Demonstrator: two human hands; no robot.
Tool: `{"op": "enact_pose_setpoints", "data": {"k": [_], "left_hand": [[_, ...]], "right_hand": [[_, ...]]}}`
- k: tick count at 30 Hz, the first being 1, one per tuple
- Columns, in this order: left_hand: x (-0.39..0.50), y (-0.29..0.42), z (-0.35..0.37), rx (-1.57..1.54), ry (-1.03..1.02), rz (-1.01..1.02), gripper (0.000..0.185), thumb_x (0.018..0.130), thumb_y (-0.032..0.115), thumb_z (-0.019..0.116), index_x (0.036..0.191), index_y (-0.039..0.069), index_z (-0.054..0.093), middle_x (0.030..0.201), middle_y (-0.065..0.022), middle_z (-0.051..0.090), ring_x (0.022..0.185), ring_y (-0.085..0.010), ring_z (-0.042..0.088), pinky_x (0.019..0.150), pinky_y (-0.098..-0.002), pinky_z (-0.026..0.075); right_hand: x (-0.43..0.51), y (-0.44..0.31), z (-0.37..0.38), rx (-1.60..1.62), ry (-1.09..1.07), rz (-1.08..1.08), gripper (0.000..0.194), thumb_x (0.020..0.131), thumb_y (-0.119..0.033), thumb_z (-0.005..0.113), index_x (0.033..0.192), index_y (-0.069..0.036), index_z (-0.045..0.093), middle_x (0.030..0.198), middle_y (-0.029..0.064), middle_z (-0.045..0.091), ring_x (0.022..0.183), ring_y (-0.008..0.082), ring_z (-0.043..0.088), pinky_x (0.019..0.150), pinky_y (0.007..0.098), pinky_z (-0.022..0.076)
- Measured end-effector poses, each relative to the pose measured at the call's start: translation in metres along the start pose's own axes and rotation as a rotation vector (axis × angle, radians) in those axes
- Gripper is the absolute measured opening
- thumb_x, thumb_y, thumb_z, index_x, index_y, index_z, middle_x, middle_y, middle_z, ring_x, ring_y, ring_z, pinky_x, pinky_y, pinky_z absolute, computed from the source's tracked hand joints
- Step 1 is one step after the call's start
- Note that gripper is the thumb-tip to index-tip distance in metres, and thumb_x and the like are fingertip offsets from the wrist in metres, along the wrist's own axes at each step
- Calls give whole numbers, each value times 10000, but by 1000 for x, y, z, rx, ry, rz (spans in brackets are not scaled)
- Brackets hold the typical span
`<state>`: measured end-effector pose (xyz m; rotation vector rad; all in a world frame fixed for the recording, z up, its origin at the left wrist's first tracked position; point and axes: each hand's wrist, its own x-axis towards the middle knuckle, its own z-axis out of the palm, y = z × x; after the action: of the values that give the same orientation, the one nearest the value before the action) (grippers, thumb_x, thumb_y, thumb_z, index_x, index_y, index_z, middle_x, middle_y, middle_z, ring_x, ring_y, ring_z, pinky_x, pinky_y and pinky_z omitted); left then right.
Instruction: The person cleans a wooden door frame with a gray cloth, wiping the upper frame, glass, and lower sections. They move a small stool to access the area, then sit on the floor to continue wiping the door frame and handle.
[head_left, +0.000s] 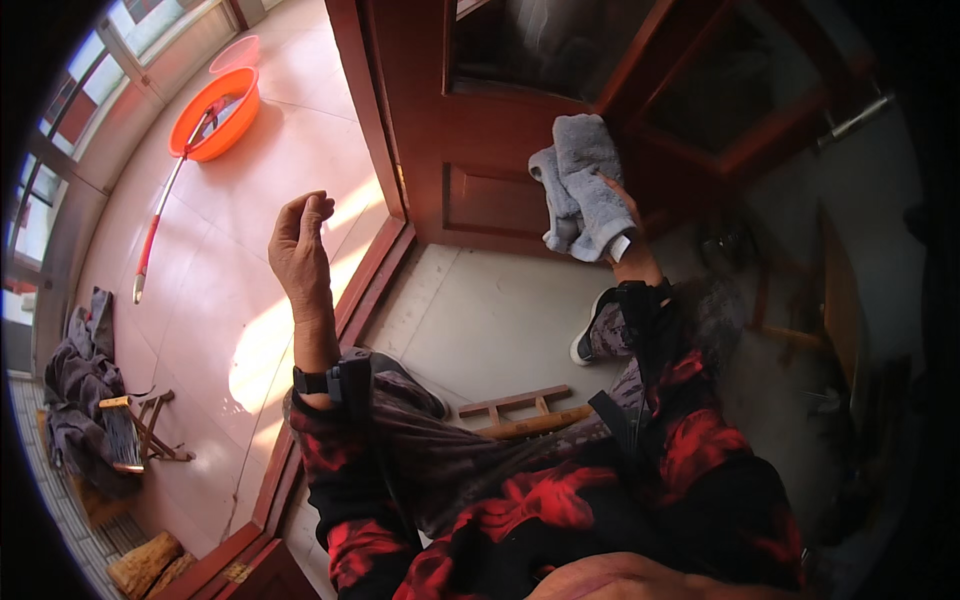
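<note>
A folded grey-blue towel (589, 187) is in my right hand (626, 232), in front of the lower part of a dark red wooden door (487, 169) with glass panes. A white tag shows at the towel's lower corner, near my wrist. Most of the fingers of that hand are hidden behind or under the cloth. To the left, my left hand (300, 236) is raised beside the door frame, its fingers curled and their tips close to the thumb. No object shows in it.
A raised wooden threshold (375, 277) runs below my left arm. Beyond it stand an orange basin (217, 112) with a red-handled mop (154, 236) leaning out, a small folding stool (131, 435) and dark clothing (82, 382). A low wooden stool (525, 420) lies between my legs.
</note>
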<state>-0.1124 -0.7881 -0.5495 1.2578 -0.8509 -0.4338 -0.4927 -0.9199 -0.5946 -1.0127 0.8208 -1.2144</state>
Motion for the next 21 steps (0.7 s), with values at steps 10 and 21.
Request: {"op": "enact_pose_setpoints", "data": {"k": [10,21], "left_hand": [[-9,-2,-5,23,-16,44,250,983,227,615,1055,0,689,962,-94,713,924,-160,670,859,-294,506],[-6,-6,-13,44,16,36,244,986,242,606,1070,32,700,977,-86,723,950,-162,676,885,-311,490]], "right_hand": [[-35,-8,-23,306,414,181,506,910,-345,631,1290,-17,569,1219,121,629,1108,258,613,983,387,503],[25,90,167,199,-269,621,494,824,-200,747,1196,64,559,1017,145,679,847,234,692,776,345,599]]}}
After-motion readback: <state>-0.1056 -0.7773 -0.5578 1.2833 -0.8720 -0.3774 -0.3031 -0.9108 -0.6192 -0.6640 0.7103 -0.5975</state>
